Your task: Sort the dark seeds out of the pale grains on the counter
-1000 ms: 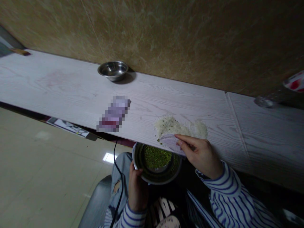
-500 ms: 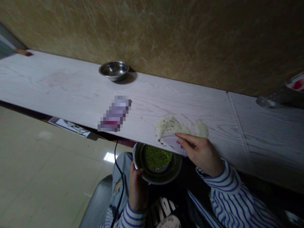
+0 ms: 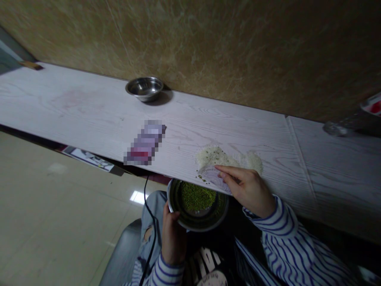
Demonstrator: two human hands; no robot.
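My left hand (image 3: 173, 234) grips the rim of a metal bowl (image 3: 205, 226), held just below the counter's front edge. Green mung beans (image 3: 196, 196) lie in that bowl. Over the counter, my right hand (image 3: 248, 188) pinches a thin, clear, round piece that looks like a plastic lid (image 3: 212, 174), its fingers closed on the rim. The lid is tilted at the counter edge, beside a spread of white rice (image 3: 214, 155) with some green beans mixed in. A few loose beans (image 3: 202, 178) sit by the lid's left side.
A second steel bowl (image 3: 145, 89) stands near the wall. A blurred-out, phone-shaped object (image 3: 145, 143) lies on the white wooden counter (image 3: 80, 107). A clear bottle (image 3: 336, 128) rests at the far right. A black cable (image 3: 154, 230) hangs past my left leg.
My right hand has shifted slightly left with the lid along the counter edge. The left hand and the bowl of beans are almost unmoved.
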